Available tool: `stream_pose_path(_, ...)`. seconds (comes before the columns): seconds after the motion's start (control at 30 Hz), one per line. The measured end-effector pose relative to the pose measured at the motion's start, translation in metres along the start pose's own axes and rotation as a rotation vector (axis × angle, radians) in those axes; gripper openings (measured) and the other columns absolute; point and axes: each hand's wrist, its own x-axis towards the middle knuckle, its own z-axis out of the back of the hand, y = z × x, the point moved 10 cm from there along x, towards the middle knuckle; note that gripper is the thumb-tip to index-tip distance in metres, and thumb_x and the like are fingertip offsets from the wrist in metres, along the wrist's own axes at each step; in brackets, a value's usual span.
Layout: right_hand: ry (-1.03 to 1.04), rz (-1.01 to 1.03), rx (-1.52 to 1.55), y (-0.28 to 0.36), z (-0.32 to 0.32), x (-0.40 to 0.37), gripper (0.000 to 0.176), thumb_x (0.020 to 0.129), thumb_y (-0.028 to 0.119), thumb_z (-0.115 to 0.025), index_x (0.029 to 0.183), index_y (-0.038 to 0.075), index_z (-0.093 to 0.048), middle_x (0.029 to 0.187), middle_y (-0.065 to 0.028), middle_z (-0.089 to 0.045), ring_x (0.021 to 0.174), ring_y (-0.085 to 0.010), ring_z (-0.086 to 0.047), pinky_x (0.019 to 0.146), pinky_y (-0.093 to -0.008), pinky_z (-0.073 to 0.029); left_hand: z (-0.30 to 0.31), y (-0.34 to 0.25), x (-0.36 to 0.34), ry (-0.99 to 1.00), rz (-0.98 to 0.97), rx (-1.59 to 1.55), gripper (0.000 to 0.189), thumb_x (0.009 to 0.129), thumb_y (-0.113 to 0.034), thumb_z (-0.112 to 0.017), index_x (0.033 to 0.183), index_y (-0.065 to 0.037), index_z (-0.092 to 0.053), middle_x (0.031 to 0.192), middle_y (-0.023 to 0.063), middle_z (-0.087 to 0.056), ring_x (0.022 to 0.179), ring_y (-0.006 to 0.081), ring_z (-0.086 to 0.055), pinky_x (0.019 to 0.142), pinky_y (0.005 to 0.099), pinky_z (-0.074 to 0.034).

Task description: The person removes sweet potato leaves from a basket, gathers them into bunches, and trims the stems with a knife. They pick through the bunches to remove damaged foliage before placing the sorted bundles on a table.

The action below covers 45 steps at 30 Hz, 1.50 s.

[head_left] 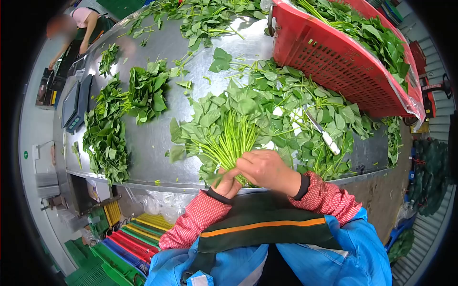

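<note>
In front of my body is a bunch of leafy greens (pixel 234 138), its long green stems toward me and its leaves fanned out away from me. My left hand (pixel 227 185) is closed around the stem ends from below. Just above and to the right, my right hand (pixel 265 168) closes on the same stems; its fingertips are partly hidden. Loose greens (pixel 305 90) lie spread to the right of the bunch. Among them rests a knife (pixel 329 142) with a white handle, its blade pointing away from me.
A red perforated crate (pixel 324 62) full of greens stands at the back right. Tied-looking bunches (pixel 107 138) lie on the metal table (pixel 152 148) at left, beside a scale (pixel 76 105). Stacked coloured crates (pixel 126 243) are below left. Another person (pixel 78 28) is at the far left.
</note>
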Motion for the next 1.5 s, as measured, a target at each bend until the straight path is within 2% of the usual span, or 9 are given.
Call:
stream_pose_path(0.17, -0.131, -0.699, 0.594, -0.066, -0.021, -0.031, 0.004, 0.087, 0.004, -0.058, 0.090, 0.003, -0.057, 0.065, -0.0015, -0.059, 0.054, -0.0108, -0.058, 0.048, -0.0268, -0.044, -0.013, -0.009, -0.001, -0.100, 0.010, 0.117, 0.035, 0.091, -0.007, -0.060, 0.125, -0.003, -0.051, 0.108, 0.0098, -0.064, 0.096, 0.0216, -0.065, 0.079, 0.0351, -0.056)
stream_pose_path(0.3, -0.089, -0.877, 0.922, -0.084, -0.033, -0.031, 0.013, 0.090, 0.004, -0.052, 0.102, 0.000, -0.056, 0.063, 0.0014, -0.055, 0.052, -0.0058, -0.054, 0.047, -0.0210, -0.040, -0.018, -0.011, 0.001, -0.064, -0.005, 0.211, 0.032, 0.091, -0.007, -0.061, 0.121, -0.002, -0.054, 0.100, 0.0080, -0.065, 0.089, 0.0182, -0.063, 0.074, 0.0314, -0.054)
stream_pose_path(0.83, 0.040, -0.982, 0.878, -0.103, -0.046, -0.035, 0.023, 0.090, 0.013, -0.062, 0.077, 0.001, -0.047, 0.057, -0.0056, -0.057, 0.041, -0.0127, -0.050, 0.037, -0.0280, -0.039, -0.019, -0.014, 0.004, -0.081, -0.124, 0.372, 0.025, 0.089, -0.001, -0.062, 0.113, -0.002, -0.057, 0.096, 0.0067, -0.065, 0.083, 0.0154, -0.063, 0.072, 0.0280, -0.052)
stream_pose_path(1.03, -0.085, -0.777, 0.683, -0.087, -0.014, -0.031, 0.014, 0.089, 0.011, -0.062, 0.081, 0.003, -0.055, 0.061, -0.0055, -0.059, 0.050, -0.0112, -0.056, 0.043, -0.0290, -0.043, -0.006, -0.006, 0.005, -0.125, 0.059, 0.147, 0.025, 0.090, -0.006, -0.062, 0.114, -0.002, -0.057, 0.097, 0.0089, -0.066, 0.085, 0.0173, -0.065, 0.069, 0.0326, -0.055)
stream_pose_path(1.13, 0.172, 0.079, -0.358, 0.007, -0.006, -0.013, 0.006, 0.090, 0.010, -0.059, 0.089, 0.005, -0.059, 0.070, -0.0052, -0.062, 0.059, -0.0105, -0.060, 0.047, -0.0290, -0.045, -0.016, -0.013, 0.007, -0.189, -0.007, 0.065, 0.022, 0.090, -0.007, -0.063, 0.111, -0.002, -0.058, 0.096, 0.0094, -0.065, 0.084, 0.0174, -0.064, 0.070, 0.0322, -0.055)
stream_pose_path(1.23, 0.272, 0.231, 0.269, 0.058, -0.027, -0.028, 0.007, 0.089, 0.008, -0.057, 0.093, 0.003, -0.058, 0.082, -0.0018, -0.063, 0.058, -0.0109, -0.057, 0.045, -0.0287, -0.044, -0.012, -0.014, 0.013, -0.141, 0.076, 0.112, 0.023, 0.091, -0.010, -0.062, 0.112, -0.001, -0.058, 0.096, 0.0093, -0.065, 0.084, 0.0171, -0.063, 0.070, 0.0315, -0.055)
stream_pose_path(1.33, -0.183, -0.345, 0.633, -0.013, 0.012, -0.023, 0.013, 0.094, 0.015, -0.053, 0.091, 0.003, -0.058, 0.069, 0.0010, -0.056, 0.053, -0.0085, -0.052, 0.047, -0.0251, -0.042, -0.012, -0.018, 0.014, -0.134, 0.135, 0.129, 0.026, 0.093, -0.015, -0.060, 0.115, 0.000, -0.057, 0.097, 0.0089, -0.064, 0.085, 0.0170, -0.063, 0.073, 0.0300, -0.054)
stream_pose_path(1.37, -0.357, -0.884, 1.078, -0.057, 0.021, -0.045, 0.018, 0.097, 0.018, -0.050, 0.089, 0.004, -0.058, 0.062, 0.0025, -0.051, 0.049, -0.0059, -0.045, 0.047, -0.0213, -0.038, -0.012, -0.018, 0.013, -0.133, 0.162, 0.115, 0.027, 0.094, -0.016, -0.060, 0.116, 0.000, -0.057, 0.097, 0.0088, -0.064, 0.086, 0.0169, -0.063, 0.074, 0.0298, -0.054)
stream_pose_path(1.5, -0.177, -0.927, 0.716, -0.145, -0.036, -0.082, 0.023, 0.095, 0.024, -0.052, 0.086, 0.004, -0.060, 0.060, -0.0011, -0.054, 0.053, -0.0116, -0.050, 0.050, -0.0259, -0.041, -0.007, -0.015, 0.014, -0.070, 0.273, 0.000, 0.021, 0.092, -0.017, -0.063, 0.109, -0.006, -0.060, 0.104, 0.0096, -0.067, 0.086, 0.0162, -0.062, 0.073, 0.0324, -0.053)
